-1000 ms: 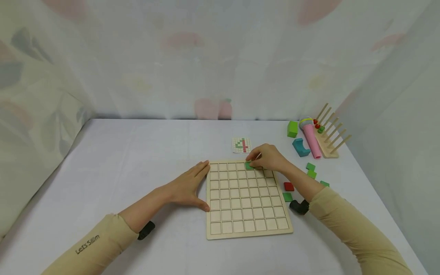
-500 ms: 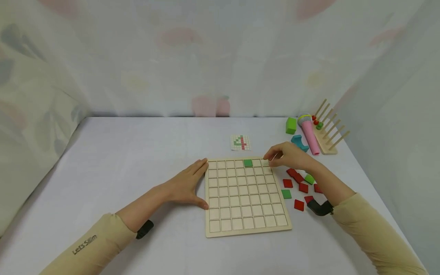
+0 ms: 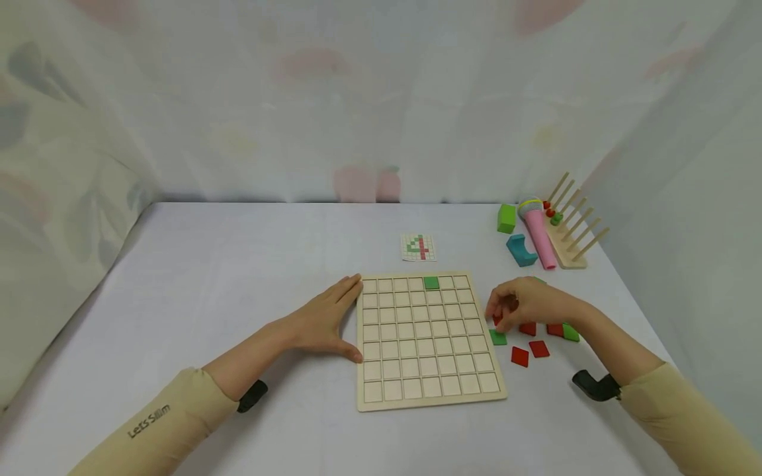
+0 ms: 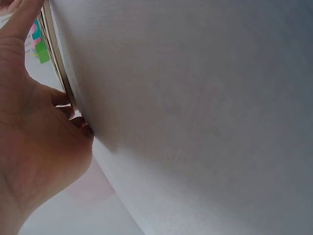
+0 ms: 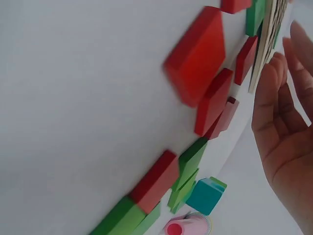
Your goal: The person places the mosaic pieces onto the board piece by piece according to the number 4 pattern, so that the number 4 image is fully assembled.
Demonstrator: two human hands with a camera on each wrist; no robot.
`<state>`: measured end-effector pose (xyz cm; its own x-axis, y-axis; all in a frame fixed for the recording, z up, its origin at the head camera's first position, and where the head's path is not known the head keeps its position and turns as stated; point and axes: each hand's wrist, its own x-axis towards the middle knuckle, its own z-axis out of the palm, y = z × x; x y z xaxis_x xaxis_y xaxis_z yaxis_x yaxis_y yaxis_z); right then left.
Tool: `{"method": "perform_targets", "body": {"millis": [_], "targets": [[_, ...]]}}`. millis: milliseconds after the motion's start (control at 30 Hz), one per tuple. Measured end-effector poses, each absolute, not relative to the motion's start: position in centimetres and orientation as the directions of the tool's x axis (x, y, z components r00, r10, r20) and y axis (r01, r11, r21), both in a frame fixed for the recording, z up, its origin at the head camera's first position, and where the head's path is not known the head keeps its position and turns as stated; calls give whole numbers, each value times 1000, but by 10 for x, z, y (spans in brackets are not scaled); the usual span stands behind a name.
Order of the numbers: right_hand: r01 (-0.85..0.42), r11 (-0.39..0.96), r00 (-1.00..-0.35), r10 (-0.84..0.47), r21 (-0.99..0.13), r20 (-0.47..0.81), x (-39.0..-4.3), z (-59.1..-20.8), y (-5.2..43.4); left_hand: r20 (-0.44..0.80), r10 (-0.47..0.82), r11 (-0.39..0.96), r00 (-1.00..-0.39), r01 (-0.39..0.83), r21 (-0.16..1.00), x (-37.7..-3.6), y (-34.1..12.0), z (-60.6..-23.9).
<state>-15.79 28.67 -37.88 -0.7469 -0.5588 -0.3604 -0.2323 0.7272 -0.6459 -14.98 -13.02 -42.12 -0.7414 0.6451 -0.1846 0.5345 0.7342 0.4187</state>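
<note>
Barely started: one green tile (image 3: pixel 431 283) seated in the grid board's (image 3: pixel 428 396) far row. Left hand (image 3: pixel 324 322) flat against the board's left edge; right hand (image 3: pixel 524 304) loosely curled over loose red tiles (image 3: pixel 530 350), grip unclear.

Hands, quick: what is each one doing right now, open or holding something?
Left hand: open, flat against the left edge of the wooden grid board.
Right hand: over the red tiles, fingers curled; a grip cannot be told.
</note>
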Motion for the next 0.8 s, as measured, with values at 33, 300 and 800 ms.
{"method": "perform_targets", "body": {"millis": [33,300,800], "targets": [[-236,727,-741,-564,-645,-364,-157,-379,288,-188,644,736,-742,533,417,-150,-130,-421],[-243,722,-728,-577,-648,-370,-151,-384,288,-192,641,740,-743,532,413,-150,-131,-422],[-382,704,-727,-629,-599,-275,-147,-393,289,-191,651,733,-735,544,409,-150,-129,-420]]}}
